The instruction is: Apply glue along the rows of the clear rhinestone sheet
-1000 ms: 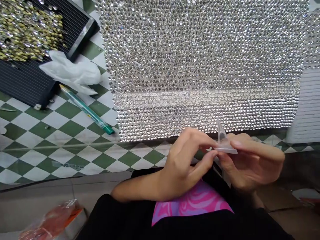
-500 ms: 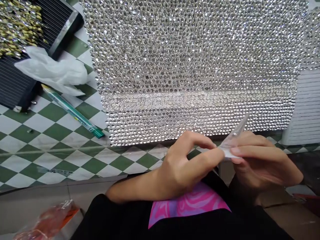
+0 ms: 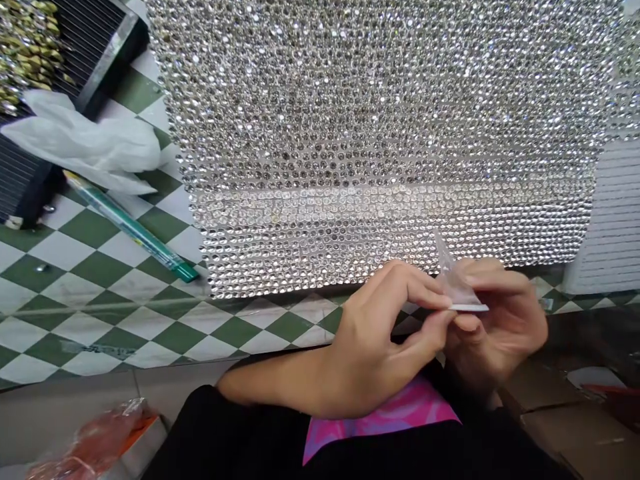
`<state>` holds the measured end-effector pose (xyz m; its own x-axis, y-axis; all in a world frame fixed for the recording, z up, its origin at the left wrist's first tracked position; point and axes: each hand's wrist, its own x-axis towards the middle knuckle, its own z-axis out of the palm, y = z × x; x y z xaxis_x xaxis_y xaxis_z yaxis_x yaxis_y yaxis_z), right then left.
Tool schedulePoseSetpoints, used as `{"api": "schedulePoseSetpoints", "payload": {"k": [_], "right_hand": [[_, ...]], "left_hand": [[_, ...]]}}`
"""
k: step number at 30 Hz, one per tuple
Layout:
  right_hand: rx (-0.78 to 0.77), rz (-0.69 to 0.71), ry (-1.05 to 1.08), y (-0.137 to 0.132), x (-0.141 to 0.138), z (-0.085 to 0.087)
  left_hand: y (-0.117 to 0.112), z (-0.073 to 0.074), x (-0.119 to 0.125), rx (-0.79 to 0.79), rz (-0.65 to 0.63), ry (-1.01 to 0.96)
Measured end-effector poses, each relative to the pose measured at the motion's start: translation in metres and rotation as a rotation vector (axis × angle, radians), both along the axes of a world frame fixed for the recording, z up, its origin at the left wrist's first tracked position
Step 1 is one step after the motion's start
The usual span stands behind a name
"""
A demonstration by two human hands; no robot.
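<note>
Both hands meet just below the near edge of a large rhinestone sheet (image 3: 380, 133) on the green and white checkered table (image 3: 100, 313). My left hand (image 3: 380, 340) pinches the left end of a small white strip (image 3: 467, 307) between thumb and forefinger. My right hand (image 3: 495, 320) grips the same strip from the right, fingers curled round it. A thin clear film (image 3: 450, 270) stands up off the strip at a slant. Black sleeves and a pink patterned patch (image 3: 385, 413) lie under the hands.
A black ribbed tray (image 3: 95, 47) with several gold stones (image 3: 25, 47) sits far left, with a crumpled white plastic glove (image 3: 85, 143) and a green pen (image 3: 135, 230) beside it. A white ribbed block (image 3: 613, 220) stands at right. An orange plastic packet (image 3: 95, 443) lies lower left.
The view shifted right, so the tray and pen slid left. The clear film changed tilt, leaning right half a second ago and now leaning back left. Both hands stayed pinched on the strip.
</note>
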<state>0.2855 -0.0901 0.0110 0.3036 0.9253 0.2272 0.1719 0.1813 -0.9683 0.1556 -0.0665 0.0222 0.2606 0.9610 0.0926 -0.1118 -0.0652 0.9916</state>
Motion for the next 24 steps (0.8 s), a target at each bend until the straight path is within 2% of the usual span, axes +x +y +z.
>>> {"api": "schedulePoseSetpoints", "payload": {"k": [3,8,10,14,17,20,22,24], "right_hand": [[0.0,0.018,-0.012,-0.001,-0.003,0.003],[0.049,0.083,-0.009,0.005,0.007,0.01],[0.086,0.177,-0.025,0.009,0.015,0.01],[0.186,0.351,-0.069,0.015,0.027,0.009],[0.174,0.356,-0.105,0.017,0.027,0.01],[0.182,0.27,-0.093,0.021,0.024,0.013],[0.209,0.262,-0.105,0.024,0.026,0.016],[0.158,0.244,-0.224,0.03,0.032,0.019]], "left_hand": [[-0.001,0.001,0.007,-0.056,0.039,-0.062],[0.0,0.004,0.011,-0.356,-0.028,-0.265],[0.004,0.007,0.008,-0.464,-0.098,-0.329],[0.015,0.013,0.0,-0.798,-0.308,-0.487],[0.021,0.014,-0.002,-0.973,-0.405,-0.575],[0.021,0.013,-0.001,-1.005,-0.403,-0.613],[0.019,0.012,-0.001,-0.954,-0.385,-0.601],[0.017,0.011,-0.003,-0.883,-0.42,-0.564]]}}
